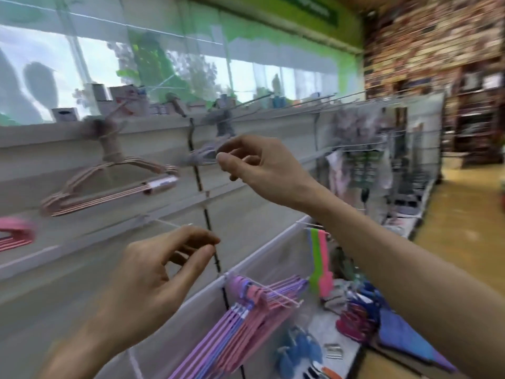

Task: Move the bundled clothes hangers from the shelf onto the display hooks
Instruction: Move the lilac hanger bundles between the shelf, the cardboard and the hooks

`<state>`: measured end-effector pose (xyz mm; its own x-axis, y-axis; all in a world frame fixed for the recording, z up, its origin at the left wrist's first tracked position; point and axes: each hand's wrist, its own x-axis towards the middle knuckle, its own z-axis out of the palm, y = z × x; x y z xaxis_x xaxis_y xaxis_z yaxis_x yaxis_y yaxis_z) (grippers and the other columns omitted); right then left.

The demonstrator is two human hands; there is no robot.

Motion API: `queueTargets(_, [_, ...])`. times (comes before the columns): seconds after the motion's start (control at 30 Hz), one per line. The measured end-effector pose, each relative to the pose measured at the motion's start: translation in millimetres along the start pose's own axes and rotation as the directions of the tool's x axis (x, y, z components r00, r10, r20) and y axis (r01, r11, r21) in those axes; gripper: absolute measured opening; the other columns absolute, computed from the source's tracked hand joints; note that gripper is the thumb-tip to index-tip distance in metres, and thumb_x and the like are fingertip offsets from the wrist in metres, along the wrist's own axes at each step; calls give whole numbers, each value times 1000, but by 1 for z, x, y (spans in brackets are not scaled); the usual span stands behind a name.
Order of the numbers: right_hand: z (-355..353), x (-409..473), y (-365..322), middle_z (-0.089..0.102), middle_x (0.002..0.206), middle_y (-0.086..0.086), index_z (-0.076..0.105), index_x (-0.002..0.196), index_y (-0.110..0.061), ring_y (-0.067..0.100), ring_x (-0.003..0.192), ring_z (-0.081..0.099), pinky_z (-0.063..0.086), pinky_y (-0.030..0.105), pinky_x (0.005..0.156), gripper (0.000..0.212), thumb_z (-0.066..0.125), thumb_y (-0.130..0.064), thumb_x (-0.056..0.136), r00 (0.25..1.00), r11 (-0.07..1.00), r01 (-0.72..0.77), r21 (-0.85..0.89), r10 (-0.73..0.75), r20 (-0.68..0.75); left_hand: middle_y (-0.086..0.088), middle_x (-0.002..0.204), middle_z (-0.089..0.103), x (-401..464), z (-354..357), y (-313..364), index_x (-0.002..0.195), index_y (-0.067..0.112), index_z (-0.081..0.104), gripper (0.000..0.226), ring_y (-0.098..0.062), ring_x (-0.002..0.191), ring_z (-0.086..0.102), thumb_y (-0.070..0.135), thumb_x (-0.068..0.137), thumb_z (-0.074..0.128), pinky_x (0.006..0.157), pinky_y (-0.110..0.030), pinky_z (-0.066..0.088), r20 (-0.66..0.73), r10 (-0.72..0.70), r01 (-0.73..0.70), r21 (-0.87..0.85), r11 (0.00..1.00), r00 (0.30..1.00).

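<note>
Up high, right hand (pixel 259 162) pinches a grey hanger bundle (pixel 203 155); left hand (pixel 153 272) hovers loosely curled.

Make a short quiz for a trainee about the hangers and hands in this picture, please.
1. True or false: the beige hanger bundle hangs on the wall panel.
2. What does the right hand reach toward: A) grey hanger bundle, B) green strip?
3. Fill in: the left hand holds ____.

Key: 1 true; 2 A; 3 nothing.
</note>
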<state>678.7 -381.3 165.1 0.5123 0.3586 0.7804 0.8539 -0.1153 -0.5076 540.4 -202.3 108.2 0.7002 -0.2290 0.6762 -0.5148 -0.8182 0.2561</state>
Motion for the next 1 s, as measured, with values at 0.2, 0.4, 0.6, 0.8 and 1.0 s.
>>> queueTargets(0.2, [-134, -49, 48, 72, 97, -2, 68, 112, -18, 13, 85, 72, 60, 41, 82, 24, 65, -34, 95, 991, 980, -124, -158, 115, -64, 24, 90, 72, 67, 105, 56, 100, 35, 70, 24, -1, 80, 70, 49, 90, 53, 69, -19, 53, 40, 124, -116, -166, 979, 991])
queueTargets(0.4, [-263, -104, 88, 70, 97, -5, 67, 115, -15, 12, 87, 69, 60, 37, 82, 25, 63, -31, 96, 967, 914, -245, -323, 206, -151, 22, 88, 72, 125, 215, 121, 99, 32, 70, 14, -1, 78, 70, 38, 93, 59, 67, -20, 52, 55, 274, -242, -328, 913, 960])
queueTargets(0.6, [-364, -157, 126, 69, 91, -5, 68, 110, -17, 14, 83, 68, 59, 38, 76, 21, 62, -33, 97, 902, 811, -418, -409, 315, -296, 23, 91, 68, 165, 316, 171, 102, 31, 68, 19, 6, 79, 64, 42, 96, 53, 68, -21, 51, 152, 401, -304, -433, 849, 903])
queueTargets(0.8, [-435, -193, 169, 71, 93, -2, 68, 106, -23, 19, 85, 69, 59, 45, 78, 15, 62, -33, 97, 826, 717, -546, -434, 374, -422, 23, 93, 67, 208, 395, 199, 104, 32, 67, 14, 4, 85, 63, 38, 98, 57, 70, -16, 49, 205, 487, -321, -531, 784, 849])
queueTargets(1.0, [-489, -198, 230, 71, 91, -1, 68, 103, -26, 19, 84, 69, 59, 44, 78, 11, 63, -33, 97, 787, 653, -602, -460, 386, -482, 21, 97, 67, 262, 477, 208, 109, 30, 67, 19, 3, 88, 63, 40, 99, 54, 74, -23, 52, 218, 564, -332, -623, 708, 796])
